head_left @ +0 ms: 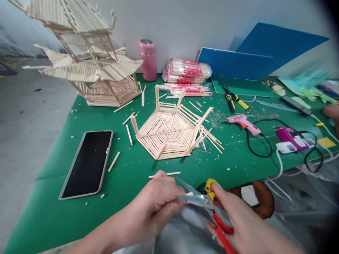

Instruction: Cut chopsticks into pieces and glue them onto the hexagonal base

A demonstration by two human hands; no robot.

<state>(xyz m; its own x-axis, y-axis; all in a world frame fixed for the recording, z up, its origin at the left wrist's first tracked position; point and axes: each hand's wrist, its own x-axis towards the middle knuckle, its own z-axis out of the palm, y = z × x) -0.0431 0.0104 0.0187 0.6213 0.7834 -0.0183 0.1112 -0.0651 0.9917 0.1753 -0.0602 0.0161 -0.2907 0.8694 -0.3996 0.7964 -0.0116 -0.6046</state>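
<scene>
My right hand (pixel 233 215) grips the red and yellow handles of a pair of scissors (pixel 205 201), whose blades are spread apart. Between the blades sticks out the pale end of a wooden stick (pixel 189 194). Closed fingers of my left hand (pixel 161 197) pinch that stick close to the blade tips; the rest of it is hidden. Just beyond my hands, a loose stick (pixel 166 174) lies on the table. Farther back sits a six-sided stick base (pixel 166 132) with short upright posts at its corners.
A stick-built pagoda (pixel 106 70) stands at the back left of the green table (pixel 53 169), near a pink flask (pixel 148 60) and packs of sticks (pixel 186 70). A phone (pixel 86 164) lies left. Pliers (pixel 235 100), a pink glue gun (pixel 243 123) and cables are right. Another person's hand (pixel 331 112) shows.
</scene>
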